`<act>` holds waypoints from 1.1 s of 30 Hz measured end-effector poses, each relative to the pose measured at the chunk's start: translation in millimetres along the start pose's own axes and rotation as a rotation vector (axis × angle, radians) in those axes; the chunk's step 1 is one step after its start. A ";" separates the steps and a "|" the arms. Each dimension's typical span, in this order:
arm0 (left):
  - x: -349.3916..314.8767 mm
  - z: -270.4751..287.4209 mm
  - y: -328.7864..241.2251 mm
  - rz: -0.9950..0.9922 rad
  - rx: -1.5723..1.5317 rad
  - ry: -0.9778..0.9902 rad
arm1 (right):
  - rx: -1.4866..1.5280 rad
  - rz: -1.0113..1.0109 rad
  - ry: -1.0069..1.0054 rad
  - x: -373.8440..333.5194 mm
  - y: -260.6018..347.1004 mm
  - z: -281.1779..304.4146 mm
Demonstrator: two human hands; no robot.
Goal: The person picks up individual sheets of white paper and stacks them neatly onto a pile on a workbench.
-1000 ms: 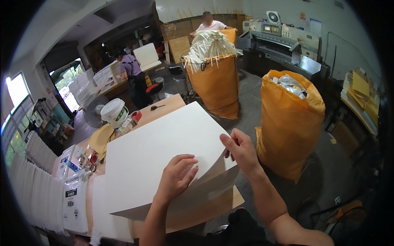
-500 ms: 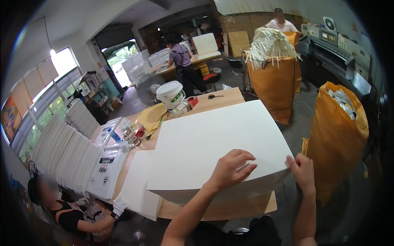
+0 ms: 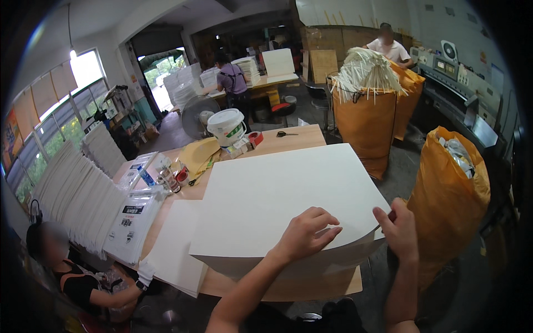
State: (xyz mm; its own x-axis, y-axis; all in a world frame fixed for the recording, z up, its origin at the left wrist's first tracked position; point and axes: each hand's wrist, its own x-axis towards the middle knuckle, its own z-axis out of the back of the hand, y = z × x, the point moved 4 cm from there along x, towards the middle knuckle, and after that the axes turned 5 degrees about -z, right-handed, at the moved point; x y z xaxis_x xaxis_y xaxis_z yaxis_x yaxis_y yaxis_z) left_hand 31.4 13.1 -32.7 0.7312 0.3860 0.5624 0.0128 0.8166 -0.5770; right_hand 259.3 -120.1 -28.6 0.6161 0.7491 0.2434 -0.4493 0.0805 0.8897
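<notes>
A thick stack of large white sheets (image 3: 277, 194) stands on the wooden table in front of me. Over its near part hovers or rests my left hand (image 3: 306, 233), fingers loosely bent and thumb apart, holding nothing; whether it touches the top sheet I cannot tell. My right hand (image 3: 398, 228) is at the stack's near right corner, thumb and forefinger spread apart, thumb tip close to the sheet edge. There the upper sheets' edge curves, and a white corner shows below it. A lower pile of white sheets (image 3: 175, 244) lies against the stack's left side.
Beyond the stack are a white bucket (image 3: 226, 126), red tape (image 3: 255, 137), scissors (image 3: 286, 134) and yellow sheets (image 3: 197, 152). Orange sacks (image 3: 449, 205) stand at right. A co-worker's gloved hand (image 3: 145, 273) is at the lower left, near tall stacks (image 3: 78, 194). Other people work farther back.
My right hand's thumb and forefinger have spread apart at the corner, where a gap now shows between upper and lower sheets. My left hand has hardly moved. The view has shifted slightly.
</notes>
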 end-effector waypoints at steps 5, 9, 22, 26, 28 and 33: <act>1.0 1.3 0.3 0.061 -0.048 0.037 | 0.615 -0.076 0.037 6.9 6.9 -20.1; 0.6 0.7 1.5 -0.016 0.014 -0.028 | 0.225 0.051 -0.048 13.2 14.5 -20.9; 7.6 1.6 -6.8 -0.049 -0.147 0.065 | 0.799 -0.164 0.152 18.3 17.0 -20.8; 5.5 3.6 -1.1 0.015 -0.159 0.061 | 0.778 -0.141 0.169 22.1 17.0 -22.0; 5.4 2.6 4.0 0.026 -0.199 0.063 | 0.718 -0.122 0.162 23.4 18.6 -20.6; 4.0 -2.7 9.2 0.134 -0.318 0.068 | 0.572 -0.110 0.175 24.5 25.8 -9.8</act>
State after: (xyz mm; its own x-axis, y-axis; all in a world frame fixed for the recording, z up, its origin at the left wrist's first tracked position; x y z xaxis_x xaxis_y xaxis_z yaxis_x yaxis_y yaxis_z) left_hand 36.3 21.0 -37.3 0.7843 0.4424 0.4348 0.1175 0.5823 -0.8044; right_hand 256.4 -93.2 -3.5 0.5016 0.8575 0.1148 0.0599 -0.1668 0.9842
